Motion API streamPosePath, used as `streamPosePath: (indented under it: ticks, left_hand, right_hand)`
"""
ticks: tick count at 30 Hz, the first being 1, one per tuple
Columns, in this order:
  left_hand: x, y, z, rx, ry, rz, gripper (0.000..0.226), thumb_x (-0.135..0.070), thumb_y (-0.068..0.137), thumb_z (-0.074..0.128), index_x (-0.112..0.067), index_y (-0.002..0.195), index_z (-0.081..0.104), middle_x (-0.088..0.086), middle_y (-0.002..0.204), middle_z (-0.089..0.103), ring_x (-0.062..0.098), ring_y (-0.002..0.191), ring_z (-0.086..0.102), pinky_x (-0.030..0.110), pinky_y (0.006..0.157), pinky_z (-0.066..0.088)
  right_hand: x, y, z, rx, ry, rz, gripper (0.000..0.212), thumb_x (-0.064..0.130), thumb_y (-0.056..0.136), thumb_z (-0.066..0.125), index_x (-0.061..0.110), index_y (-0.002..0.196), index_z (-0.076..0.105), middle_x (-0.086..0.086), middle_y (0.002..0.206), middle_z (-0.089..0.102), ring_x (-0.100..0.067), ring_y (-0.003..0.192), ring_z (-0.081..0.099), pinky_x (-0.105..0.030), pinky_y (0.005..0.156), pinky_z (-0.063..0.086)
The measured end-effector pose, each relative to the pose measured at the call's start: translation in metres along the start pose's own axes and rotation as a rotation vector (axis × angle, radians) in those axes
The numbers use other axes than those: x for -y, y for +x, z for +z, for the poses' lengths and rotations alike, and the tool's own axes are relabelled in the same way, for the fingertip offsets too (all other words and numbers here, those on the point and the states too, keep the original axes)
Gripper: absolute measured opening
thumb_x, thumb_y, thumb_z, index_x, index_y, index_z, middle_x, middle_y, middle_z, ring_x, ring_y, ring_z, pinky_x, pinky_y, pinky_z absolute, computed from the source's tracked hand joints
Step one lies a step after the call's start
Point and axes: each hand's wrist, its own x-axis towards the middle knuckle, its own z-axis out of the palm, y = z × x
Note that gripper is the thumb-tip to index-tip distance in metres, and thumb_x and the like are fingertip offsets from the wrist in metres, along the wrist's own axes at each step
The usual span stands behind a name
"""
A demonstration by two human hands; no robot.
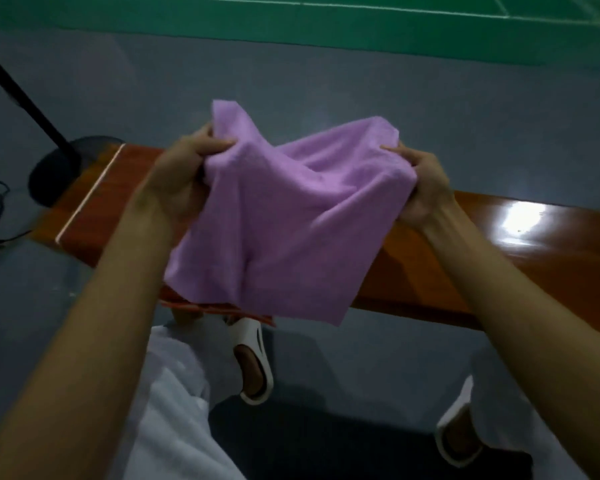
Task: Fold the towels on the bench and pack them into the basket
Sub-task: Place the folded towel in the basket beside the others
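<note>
While the purple towel (284, 216) hangs slack above the bench (499, 237), folding looks to be the step in hand, not packing.
The left hand (184, 168) and right hand (420, 188) each grip an upper corner with curled fingers. The cloth sags, creased, over the bench's near edge. The next move likely calls for drawing the top edge taut, then bringing the corners together or laying the towel flat on the bench. I cannot make out a basket.

- At your left, a black pole (21, 95) slants down to a round dark base (63, 171) on the grey floor (326, 84);
- beyond, you see green court (291, 32) with a white line (326, 2);
- below you, two white sandals (250, 336).
</note>
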Motion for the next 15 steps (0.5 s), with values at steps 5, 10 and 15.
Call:
streamPosePath:
  ticks: [5, 10, 15]
  left_hand:
    - [0.052, 0.016, 0.061, 0.107, 0.038, -0.200, 0.059, 0.011, 0.093, 0.044, -0.025, 0.139, 0.052, 0.010, 0.099, 0.069, 0.017, 0.078, 0.070, 0.031, 0.066, 0.060]
    - [0.089, 0.025, 0.112, 0.082, 0.078, -0.244, 0.076, 0.016, 0.084, 0.046, -0.019, 0.152, 0.046, 0.000, 0.142, 0.059, 0.016, 0.116, 0.063, 0.022, 0.089, 0.053]
    - [0.111, 0.025, 0.143, -0.009, 0.201, -0.307, 0.033, -0.005, 0.091, 0.061, -0.007, 0.122, 0.072, 0.015, 0.111, 0.073, 0.027, 0.097, 0.067, 0.032, 0.080, 0.053]
  right_hand:
    - [0.018, -0.015, -0.094, -0.124, -0.022, 0.012, 0.044, 0.016, 0.100, 0.048, 0.005, 0.065, 0.073, -0.011, 0.066, 0.071, -0.024, 0.062, 0.072, -0.030, 0.054, 0.059]
    - [0.029, -0.026, -0.167, -0.178, -0.020, 0.063, 0.044, 0.009, 0.098, 0.047, 0.008, 0.063, 0.073, -0.008, 0.066, 0.069, -0.020, 0.063, 0.069, -0.025, 0.059, 0.057]
    - [0.042, -0.036, -0.214, -0.300, -0.236, 0.121, 0.016, 0.007, 0.086, 0.052, 0.014, 0.073, 0.058, -0.001, 0.053, 0.054, -0.014, 0.048, 0.052, -0.020, 0.046, 0.041]
